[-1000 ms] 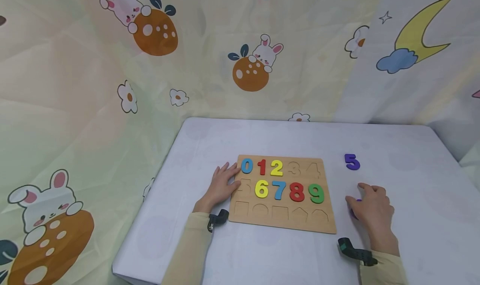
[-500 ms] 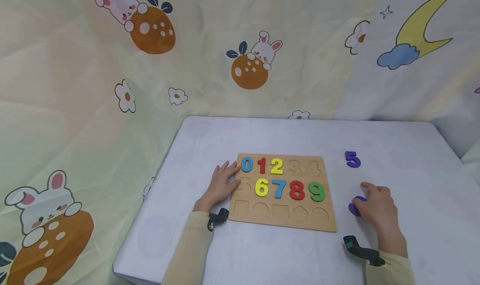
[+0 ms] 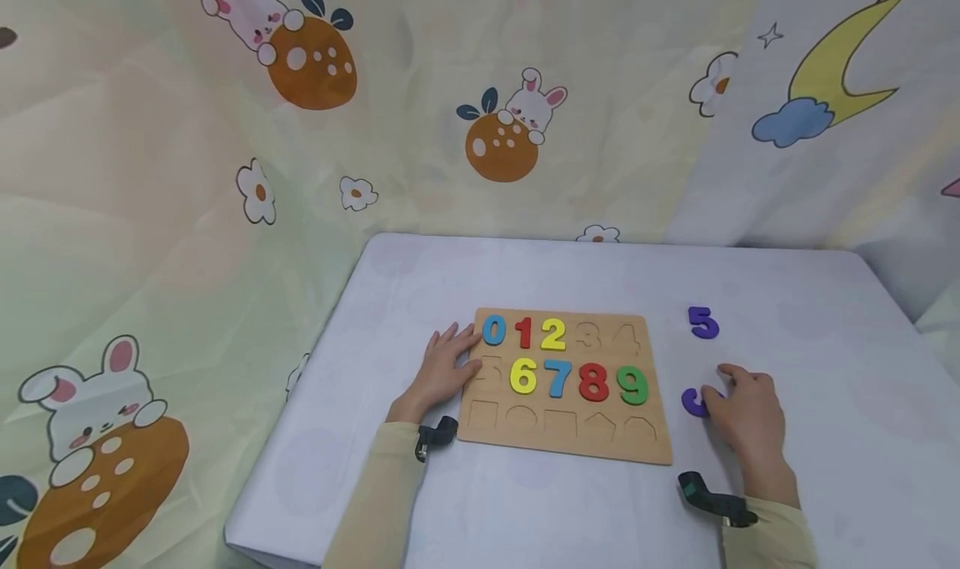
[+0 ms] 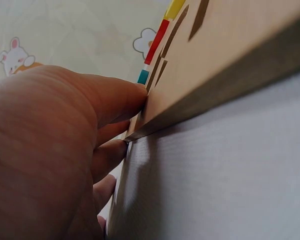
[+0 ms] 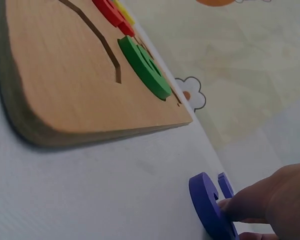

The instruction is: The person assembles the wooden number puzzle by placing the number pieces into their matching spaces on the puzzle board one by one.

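A wooden number board (image 3: 491, 427) lies on the table, its left edge steadied by my left hand (image 3: 435, 375). In the left wrist view the thumb (image 4: 125, 97) rests at the board's edge, with the other fingers extended alongside. Right of the board, my right hand (image 3: 750, 411) pinches a curved purple number piece (image 3: 692, 402) that looks like a 3. The right wrist view shows the thumb against this purple piece (image 5: 206, 202), the other fingers partly out of sight. Further back lies a purple number 5 (image 3: 703, 322), apart from the hand.
Coloured numbers fill several slots, among them a blue 0 (image 3: 494, 331) and a green 9 (image 3: 632, 385). The 3, 4 and 5 outlines and the bottom shape row are bare. Behind the white table (image 3: 570, 511) hangs a printed cloth (image 3: 622, 144).
The purple curved piece has turned and shifted left under my right hand since half a second ago, and the hand has moved slightly left. My left hand stays on the board.
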Action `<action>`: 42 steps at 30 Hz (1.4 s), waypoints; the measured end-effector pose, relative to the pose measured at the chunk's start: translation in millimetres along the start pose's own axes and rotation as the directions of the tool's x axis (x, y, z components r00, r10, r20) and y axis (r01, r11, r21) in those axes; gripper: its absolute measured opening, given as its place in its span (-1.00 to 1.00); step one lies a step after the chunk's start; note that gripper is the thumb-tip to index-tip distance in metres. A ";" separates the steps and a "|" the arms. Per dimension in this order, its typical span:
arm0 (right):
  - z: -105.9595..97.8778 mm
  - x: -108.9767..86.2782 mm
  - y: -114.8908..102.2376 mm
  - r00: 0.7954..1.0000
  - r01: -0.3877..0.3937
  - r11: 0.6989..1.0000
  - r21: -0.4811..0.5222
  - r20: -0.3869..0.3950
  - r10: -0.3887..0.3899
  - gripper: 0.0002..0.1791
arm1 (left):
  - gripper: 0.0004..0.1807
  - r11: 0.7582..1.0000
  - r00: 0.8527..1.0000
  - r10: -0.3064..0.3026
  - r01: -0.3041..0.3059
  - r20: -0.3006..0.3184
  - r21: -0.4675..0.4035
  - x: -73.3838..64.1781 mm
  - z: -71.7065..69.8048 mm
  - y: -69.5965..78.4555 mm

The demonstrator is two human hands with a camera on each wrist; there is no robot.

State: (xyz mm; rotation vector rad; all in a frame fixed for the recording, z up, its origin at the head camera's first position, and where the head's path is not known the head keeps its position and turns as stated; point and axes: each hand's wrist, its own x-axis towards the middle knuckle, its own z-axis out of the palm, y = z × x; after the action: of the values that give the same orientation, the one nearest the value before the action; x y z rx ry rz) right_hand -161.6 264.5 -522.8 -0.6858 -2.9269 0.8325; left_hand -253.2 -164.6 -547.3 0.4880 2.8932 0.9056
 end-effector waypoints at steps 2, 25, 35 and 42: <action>3.0 0.0 0.3 1.000 0.007 1.000 0.006 -0.008 -0.007 -0.40 | -0.43 1.000 1.000 0.000 0.000 0.002 0.004 -0.3 0.3 -0.3; -11.4 -3.8 6.4 0.962 0.223 0.975 0.004 0.162 -0.221 -0.26 | -0.44 1.000 1.000 -0.004 0.004 0.005 0.002 -0.3 -1.2 1.5; -23.4 -2.5 14.4 0.916 0.288 0.957 0.032 0.283 -0.285 -0.08 | -0.44 1.000 1.000 -0.008 0.008 0.001 -0.002 0.6 -2.0 3.1; -19.2 -4.4 14.5 0.912 0.324 0.946 0.024 0.256 -0.319 -0.19 | -0.44 1.000 1.000 -0.020 0.020 0.012 0.004 0.4 -1.0 2.0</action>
State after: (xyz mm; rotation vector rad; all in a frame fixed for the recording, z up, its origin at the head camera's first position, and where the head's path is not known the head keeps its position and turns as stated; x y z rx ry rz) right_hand -149.1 283.3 -513.3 -0.0859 -3.1475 0.9153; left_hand -253.2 -163.4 -545.4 0.4624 2.8843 0.8907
